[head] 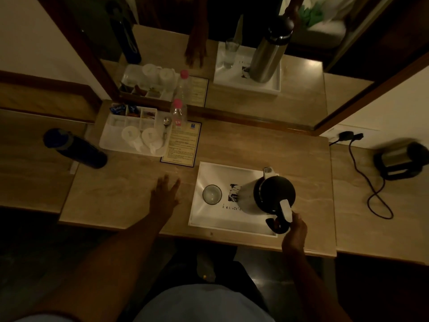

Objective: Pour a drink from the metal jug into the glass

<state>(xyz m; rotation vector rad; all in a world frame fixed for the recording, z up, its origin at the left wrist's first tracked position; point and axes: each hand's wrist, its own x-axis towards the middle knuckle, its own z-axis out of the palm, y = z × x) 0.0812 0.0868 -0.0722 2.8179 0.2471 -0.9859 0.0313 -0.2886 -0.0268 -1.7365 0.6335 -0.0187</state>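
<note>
metal jug (267, 196) and glass (212, 194) on white tray (232, 221), right hand (294, 231) on handle

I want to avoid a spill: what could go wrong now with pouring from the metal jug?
1. The right hand grips only the handle end, so the metal jug may swing when lifted.
2. The glass is small and nobody steadies it; the left hand rests on the table.

free: bare desk (130, 182) left of tray (209, 219) | obstacle: jug (260, 194) just right of glass (212, 194)
</note>
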